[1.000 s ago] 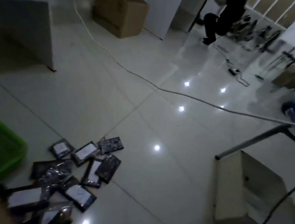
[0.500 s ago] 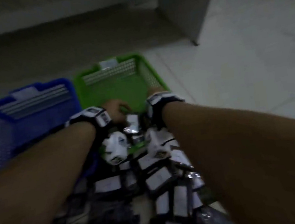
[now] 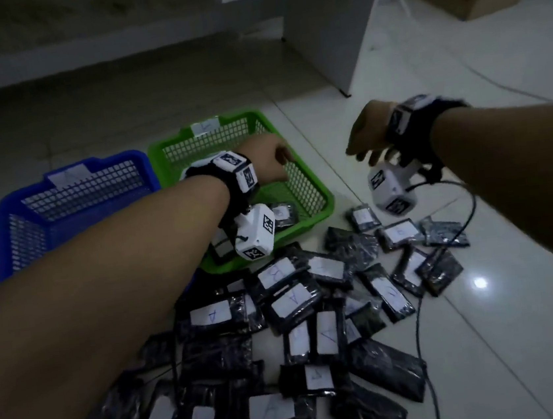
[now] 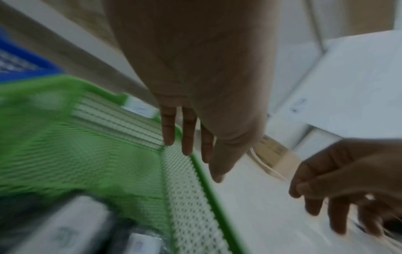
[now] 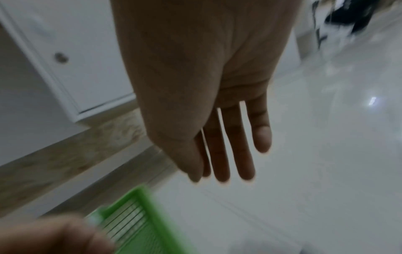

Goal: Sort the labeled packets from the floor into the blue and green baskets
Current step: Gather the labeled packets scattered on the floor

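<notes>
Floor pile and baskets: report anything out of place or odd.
Packets lie in a jumbled heap, overlapping, some label-down. A black cable runs across them. Green basket holds a few packets; blue basket looks empty. Nothing looks damaged.

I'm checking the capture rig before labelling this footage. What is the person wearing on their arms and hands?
Both forearms are bare, with no sleeves in view. Neither the left hand nor the right hand wears a glove. Each wrist carries a black strap with a white boxy camera module printed with black-and-white square marker codes. A thin black cable runs from the right wrist's module.
</notes>
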